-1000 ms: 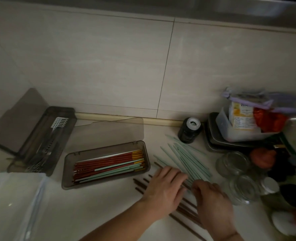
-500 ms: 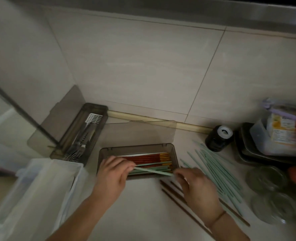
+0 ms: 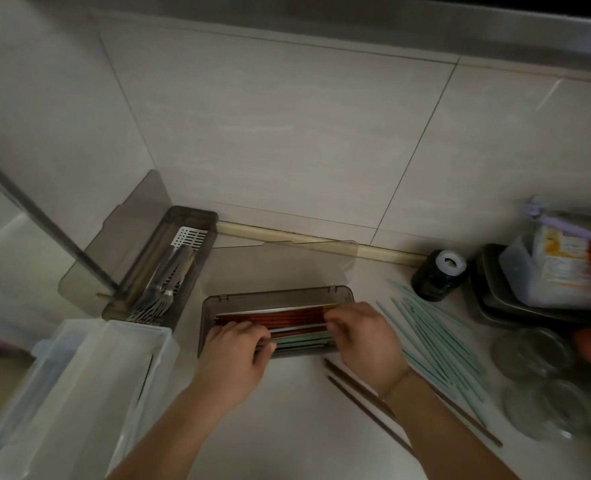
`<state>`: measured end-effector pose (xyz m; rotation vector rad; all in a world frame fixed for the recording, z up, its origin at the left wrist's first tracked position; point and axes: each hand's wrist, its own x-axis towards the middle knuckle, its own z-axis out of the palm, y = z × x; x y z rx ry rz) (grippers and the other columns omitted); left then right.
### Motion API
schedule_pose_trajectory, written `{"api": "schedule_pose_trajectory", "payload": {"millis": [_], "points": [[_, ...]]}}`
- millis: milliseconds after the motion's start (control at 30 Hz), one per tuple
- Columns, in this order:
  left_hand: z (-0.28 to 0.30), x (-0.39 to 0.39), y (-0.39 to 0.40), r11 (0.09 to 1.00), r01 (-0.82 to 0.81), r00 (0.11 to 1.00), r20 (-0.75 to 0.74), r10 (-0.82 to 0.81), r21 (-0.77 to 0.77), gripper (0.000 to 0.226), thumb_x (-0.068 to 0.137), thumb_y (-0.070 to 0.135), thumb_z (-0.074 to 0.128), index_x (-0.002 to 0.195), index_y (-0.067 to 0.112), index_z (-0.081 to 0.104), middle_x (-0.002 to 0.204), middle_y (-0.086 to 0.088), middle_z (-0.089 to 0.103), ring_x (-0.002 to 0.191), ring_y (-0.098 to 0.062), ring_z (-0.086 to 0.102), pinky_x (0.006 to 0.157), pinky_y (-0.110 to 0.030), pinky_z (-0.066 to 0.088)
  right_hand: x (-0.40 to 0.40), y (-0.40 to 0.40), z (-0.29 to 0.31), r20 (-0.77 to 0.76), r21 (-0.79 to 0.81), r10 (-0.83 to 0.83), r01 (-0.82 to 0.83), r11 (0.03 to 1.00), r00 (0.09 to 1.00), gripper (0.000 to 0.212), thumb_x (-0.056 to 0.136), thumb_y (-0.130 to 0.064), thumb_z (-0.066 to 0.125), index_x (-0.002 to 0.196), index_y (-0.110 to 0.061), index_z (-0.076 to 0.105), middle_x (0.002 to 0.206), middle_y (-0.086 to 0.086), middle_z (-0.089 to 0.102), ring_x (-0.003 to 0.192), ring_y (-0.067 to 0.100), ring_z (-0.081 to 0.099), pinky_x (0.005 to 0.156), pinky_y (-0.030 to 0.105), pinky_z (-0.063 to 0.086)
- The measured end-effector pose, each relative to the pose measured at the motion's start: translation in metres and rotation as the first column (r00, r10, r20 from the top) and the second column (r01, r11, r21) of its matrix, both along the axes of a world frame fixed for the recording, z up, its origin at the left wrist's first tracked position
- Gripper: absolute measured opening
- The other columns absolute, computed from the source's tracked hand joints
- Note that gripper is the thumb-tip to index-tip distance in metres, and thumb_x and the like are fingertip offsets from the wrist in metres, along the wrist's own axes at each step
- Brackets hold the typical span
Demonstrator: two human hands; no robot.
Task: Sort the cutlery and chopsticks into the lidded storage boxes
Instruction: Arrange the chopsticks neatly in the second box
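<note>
In the head view, both forearms are reaching forward from the bottom edge, palms down, over the smoky translucent plastic chopstick box (image 3: pixel 206 308) lying lengthwise on the pale countertop (image 3: pixel 297 417), its hinged lid (image 3: pixel 280 265) leaning open toward the tiled wall.

The left hand (image 3: pixel 233 358) is hovering over the box's left end, fingers curled and pointing right, the fingertips (image 3: pixel 264 336) pinching the ends of the pale mint-green chopsticks (image 3: pixel 301 337) that are lying along the box's near side.

The right hand (image 3: pixel 363 336) is arching over the box's right end, knuckles raised, fingers bent down onto the same chopsticks' other ends; whether it is truly grasping them or only pressing on them, I cannot tell. Red-brown chopsticks (image 3: pixel 287 315) are filling the box behind the green ones, between the two hands.

A loose spread of mint-green chopsticks (image 3: pixel 436 337) is lying on the counter just right of the right wrist, and dark brown wooden chopsticks (image 3: pixel 360 393) are lying partly under that forearm.

To the left, a second smoky box (image 3: pixel 204 218) with its lid up is holding steel forks (image 3: pixel 155 299) on a white slotted insert. A clear plastic bin (image 3: pixel 79 386) is sitting at lower left.
</note>
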<state>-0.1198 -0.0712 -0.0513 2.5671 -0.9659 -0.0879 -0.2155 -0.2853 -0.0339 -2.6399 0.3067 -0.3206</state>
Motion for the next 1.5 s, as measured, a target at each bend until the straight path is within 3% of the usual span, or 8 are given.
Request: {"api": "schedule_pose_trajectory", "payload": {"millis": [100, 233, 400, 667, 833, 1167, 1367, 1500], "points": [[0.001, -0.009, -0.016, 0.996, 0.079, 0.997, -0.011, -0.08, -0.039, 0.015, 0.088, 0.04, 0.058, 0.096, 0.03, 0.067, 0.093, 0.013, 0.065, 0.09, -0.013, 0.059, 0.081, -0.033, 0.045, -0.054, -0.044, -0.013, 0.14, 0.093, -0.393, 0.383, 0.919, 0.909, 0.013, 0.081, 0.0, 0.067, 0.084, -0.012, 0.069, 0.078, 0.002, 0.065, 0.069, 0.019, 0.06, 0.065, 0.025, 0.047], [-0.002, -0.024, -0.039, 0.979, 0.167, 0.986, 0.011, -0.167, -0.115, 0.014, 0.086, 0.033, 0.063, 0.097, 0.026, 0.069, 0.097, 0.011, 0.061, 0.092, -0.012, 0.057, 0.08, -0.03, 0.048, -0.112, -0.092, -0.032, -0.118, -0.035, -0.641, 0.642, 0.766, 0.759, 0.029, 0.078, 0.005, 0.064, 0.061, -0.016, 0.055, 0.06, 0.007, 0.052, 0.05, 0.024, 0.046, 0.053, 0.026, 0.036], [-0.006, -0.054, -0.075, 0.921, 0.331, 0.943, 0.052, -0.328, -0.204, 0.019, 0.089, 0.036, 0.052, 0.097, 0.026, 0.067, 0.101, 0.012, 0.055, 0.099, -0.01, 0.049, 0.084, -0.028, 0.047, -0.128, -0.094, -0.04, -0.306, -0.087, -0.593, 0.599, 0.796, 0.744, 0.015, 0.083, -0.006, 0.059, 0.07, -0.011, 0.062, 0.072, 0.009, 0.057, 0.067, 0.031, 0.058, 0.06, 0.038, 0.051], [-0.004, -0.08, -0.115, 0.852, 0.493, 0.87, 0.083, -0.486, -0.179, 0.018, 0.089, 0.036, 0.052, 0.097, 0.03, 0.067, 0.103, 0.014, 0.056, 0.105, -0.012, 0.046, 0.089, -0.035, 0.046, -0.134, -0.087, -0.037, -0.421, -0.349, -0.519, 0.395, 0.85, 0.744, 0.018, 0.093, -0.03, 0.042, 0.097, -0.028, 0.059, 0.104, -0.006, 0.056, 0.1, 0.017, 0.054, 0.073, 0.027, 0.049], [-0.003, -0.089, -0.122, 0.827, 0.54, 0.841, 0.066, -0.537, -0.157, 0.021, 0.092, 0.037, 0.05, 0.101, 0.03, 0.067, 0.105, 0.014, 0.056, 0.105, -0.01, 0.044, 0.09, -0.032, 0.043, -0.133, -0.086, -0.04, -0.331, -0.279, -0.473, 0.395, 0.876, 0.816, 0.006, 0.081, -0.019, 0.065, 0.076, -0.017, 0.065, 0.085, 0.003, 0.061, 0.082, 0.027, 0.06, 0.056, 0.035, 0.052], [-0.003, -0.1, -0.123, 0.811, 0.569, 0.821, 0.039, -0.57, -0.135, 0.021, 0.092, 0.034, 0.051, 0.103, 0.028, 0.067, 0.105, 0.012, 0.057, 0.105, -0.013, 0.046, 0.093, -0.035, 0.043, -0.108, -0.1, -0.039, -0.425, -0.401, -0.436, 0.267, 0.877, 0.794, 0.021, 0.095, -0.03, 0.041, 0.096, -0.025, 0.061, 0.105, -0.006, 0.058, 0.097, 0.013, 0.058, 0.072, 0.024, 0.05], [0.013, -0.091, -0.118, 0.806, 0.584, 0.805, 0.196, -0.56, -0.097, 0.042, 0.088, 0.028, 0.059, 0.129, 0.025, 0.05, 0.137, 0.002, 0.045, 0.127, -0.021, 0.04, 0.108, -0.043, 0.034, -0.117, -0.085, -0.006, -0.08, -0.3, -0.464, 0.422, 0.855, 0.883, 0.009, 0.078, -0.016, 0.072, 0.073, -0.015, 0.063, 0.078, 0.002, 0.061, 0.067, 0.024, 0.059, 0.048, 0.028, 0.042], [0.029, -0.069, -0.112, 0.863, 0.499, 0.83, 0.334, -0.446, -0.086, 0.051, 0.083, 0.026, 0.069, 0.131, 0.025, 0.052, 0.135, 0.002, 0.054, 0.123, -0.023, 0.051, 0.105, -0.047, 0.037, -0.099, -0.057, 0.018, 0.096, -0.319, -0.159, 0.182, 0.93, 0.983, 0.006, 0.082, -0.021, 0.063, 0.076, -0.021, 0.063, 0.076, -0.002, 0.06, 0.064, 0.021, 0.059, 0.048, 0.034, 0.048]]}}
